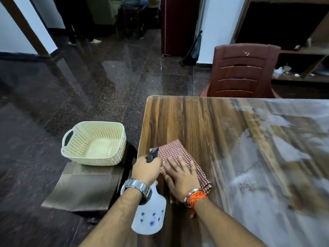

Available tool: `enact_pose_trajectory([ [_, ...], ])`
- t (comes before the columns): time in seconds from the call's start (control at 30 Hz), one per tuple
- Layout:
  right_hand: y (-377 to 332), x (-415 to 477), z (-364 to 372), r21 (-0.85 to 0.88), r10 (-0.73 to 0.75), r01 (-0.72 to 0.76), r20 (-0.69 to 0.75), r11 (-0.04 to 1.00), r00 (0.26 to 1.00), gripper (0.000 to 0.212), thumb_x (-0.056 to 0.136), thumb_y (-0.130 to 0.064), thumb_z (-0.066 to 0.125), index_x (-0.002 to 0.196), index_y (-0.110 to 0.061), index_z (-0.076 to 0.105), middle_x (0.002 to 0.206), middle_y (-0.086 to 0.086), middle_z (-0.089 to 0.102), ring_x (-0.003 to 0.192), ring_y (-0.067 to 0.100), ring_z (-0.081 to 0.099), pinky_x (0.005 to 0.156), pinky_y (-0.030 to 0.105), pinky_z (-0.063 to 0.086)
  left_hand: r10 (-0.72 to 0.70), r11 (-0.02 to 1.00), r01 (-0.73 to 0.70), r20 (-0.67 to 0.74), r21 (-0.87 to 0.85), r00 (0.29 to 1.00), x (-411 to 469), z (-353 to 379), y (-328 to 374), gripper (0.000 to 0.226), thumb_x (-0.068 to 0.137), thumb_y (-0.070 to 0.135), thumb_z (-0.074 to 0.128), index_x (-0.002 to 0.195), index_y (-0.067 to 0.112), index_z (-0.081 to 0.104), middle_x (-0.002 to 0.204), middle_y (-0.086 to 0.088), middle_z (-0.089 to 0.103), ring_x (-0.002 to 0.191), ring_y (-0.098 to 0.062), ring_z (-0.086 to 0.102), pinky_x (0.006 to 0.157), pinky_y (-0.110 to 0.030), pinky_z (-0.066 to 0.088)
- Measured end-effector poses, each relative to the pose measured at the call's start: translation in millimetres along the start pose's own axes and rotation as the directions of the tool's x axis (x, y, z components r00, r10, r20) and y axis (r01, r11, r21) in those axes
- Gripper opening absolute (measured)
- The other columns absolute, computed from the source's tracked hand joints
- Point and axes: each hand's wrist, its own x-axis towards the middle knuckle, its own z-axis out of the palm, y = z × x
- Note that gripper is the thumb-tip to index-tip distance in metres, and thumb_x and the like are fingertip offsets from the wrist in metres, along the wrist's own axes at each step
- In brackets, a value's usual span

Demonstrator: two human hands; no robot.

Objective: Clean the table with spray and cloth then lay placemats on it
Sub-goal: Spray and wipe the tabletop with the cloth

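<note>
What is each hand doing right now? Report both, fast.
Left hand: closed, holding the spray bottle by its neck.
Right hand: open, fingers flat, pressing the checked cloth on the table.

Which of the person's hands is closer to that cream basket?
The left. The left hand grips the spray bottle at the edge of the table, just right of the basket; the right hand lies flat on the checked cloth, farther in.

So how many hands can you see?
2. The left hand grips the spray bottle at the table's left edge. The right hand lies flat on the cloth. No others show, though some may be hidden.
</note>
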Motion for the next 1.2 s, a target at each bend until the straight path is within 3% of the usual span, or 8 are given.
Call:
enact_pose_trajectory([
  [0.17,50,-74,2,0.082,0.582,-0.577,-0.074,0.813,0.81,0.054,0.096,-0.052,0.021,0.148,-0.046,0.008,0.159,-0.019,0.007,0.147,0.021,0.003,0.114,0.059,0.0,-0.002,0.999,-0.002,0.101,0.033,0.995,-38,-7,-42,0.015,0.074,0.022,0.059,0.069,0.009,0.063,0.062,-0.006,0.06,0.056,-0.025,0.055,0.05,-0.024,0.042],
  [0.27,33,-117,5,0.136,0.67,-0.662,-0.026,0.737,0.742,0.054,0.097,-0.051,0.019,0.149,-0.044,0.005,0.159,-0.017,0.004,0.147,0.024,-0.004,0.113,0.061,-0.004,0.007,0.995,-0.021,0.138,0.099,0.99,-72,-18,-71,0.016,0.079,0.02,0.057,0.074,0.007,0.064,0.068,-0.006,0.06,0.055,-0.022,0.052,0.037,-0.019,0.037],
  [0.53,-24,-178,20,0.111,0.615,-0.612,0.002,0.783,0.788,0.054,0.097,-0.051,0.014,0.149,-0.043,0.0,0.16,-0.016,-0.002,0.147,0.023,-0.011,0.114,0.058,-0.008,-0.028,0.968,-0.02,0.186,0.249,0.982,-142,-43,-131,0.022,0.079,0.025,0.054,0.066,0.009,0.061,0.067,-0.006,0.063,0.051,-0.019,0.054,0.032,-0.017,0.034],
  [0.77,-50,-195,31,0.113,0.579,-0.576,0.01,0.809,0.815,0.056,0.096,-0.051,0.013,0.15,-0.042,0.001,0.16,-0.016,-0.003,0.147,0.024,-0.012,0.113,0.058,-0.012,-0.021,0.949,-0.038,0.183,0.314,0.983,-179,-49,-157,0.023,0.073,0.031,0.056,0.057,0.014,0.053,0.062,-0.003,0.06,0.056,-0.022,0.054,0.049,-0.025,0.036],
  [0.9,-97,-183,39,0.025,0.189,-0.191,0.077,0.981,0.979,0.062,0.089,-0.052,0.006,0.149,-0.042,0.002,0.16,-0.014,-0.002,0.146,0.031,-0.009,0.112,0.06,-0.012,-0.035,0.958,0.014,0.069,0.288,0.997,-196,-51,-172,0.024,0.077,0.032,0.057,0.061,0.014,0.056,0.072,-0.008,0.066,0.072,-0.03,0.06,0.061,-0.029,0.044],
  [1.03,-137,-191,50,-0.051,-0.216,0.231,0.202,0.972,0.955,0.073,0.081,-0.058,0.016,0.151,-0.039,0.005,0.16,-0.011,-0.007,0.144,0.032,-0.016,0.108,0.065,-0.013,-0.095,0.964,0.09,0.008,0.252,0.995,-199,-52,-176,0.027,0.078,0.034,0.058,0.077,0.008,0.067,0.088,-0.012,0.072,0.088,-0.033,0.065,0.071,-0.03,0.048],
  [1.13,-120,-199,49,-0.035,-0.245,0.253,0.154,0.967,0.957,0.066,0.084,-0.055,0.014,0.148,-0.041,0.023,0.159,-0.016,0.004,0.147,0.027,-0.009,0.11,0.064,-0.01,-0.1,0.964,0.089,0.033,0.25,0.994,-201,-47,-173,0.035,0.068,0.036,0.054,0.081,0.006,0.069,0.084,-0.01,0.072,0.081,-0.03,0.065,0.064,-0.029,0.048],
  [1.2,-90,-201,45,0.019,-0.078,0.077,0.072,0.997,0.994,0.056,0.091,-0.054,0.013,0.147,-0.048,0.016,0.158,-0.02,0.006,0.148,0.023,-0.004,0.112,0.059,-0.011,-0.083,0.963,0.07,0.04,0.26,0.996,-204,-42,-168,0.024,0.069,0.034,0.054,0.068,0.011,0.061,0.076,-0.008,0.068,0.072,-0.029,0.061,0.057,-0.028,0.042],
])
